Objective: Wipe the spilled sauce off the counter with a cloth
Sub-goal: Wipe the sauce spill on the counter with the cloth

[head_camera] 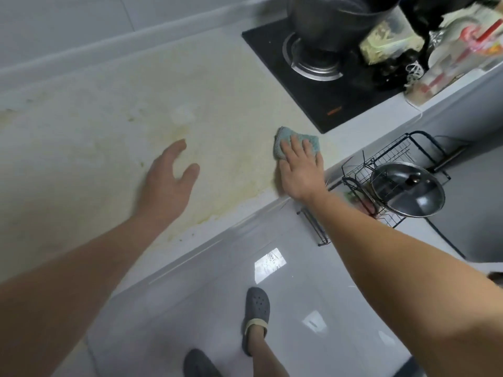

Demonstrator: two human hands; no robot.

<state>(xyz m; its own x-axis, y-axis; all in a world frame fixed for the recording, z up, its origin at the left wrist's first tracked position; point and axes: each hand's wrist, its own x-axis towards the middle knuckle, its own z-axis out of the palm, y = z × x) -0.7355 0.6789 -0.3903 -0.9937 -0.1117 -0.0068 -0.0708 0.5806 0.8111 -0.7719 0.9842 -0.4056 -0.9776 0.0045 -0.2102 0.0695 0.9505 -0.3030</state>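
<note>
The right hand [300, 170] presses flat on a teal cloth [298, 142], fingers straight, its grip wide; the cloth lies under the fingertips on the table [81, 148] near the front edge. Left of that grip, the left hand [170, 180] hovers with fingers loosely spread, holding nothing, over yellowish sauce smears [217, 126]. Beyond the cloth sits a black hob [340, 85] with small orange writing [334, 111], too blurred to read, and a metal pot [334, 20]
</note>
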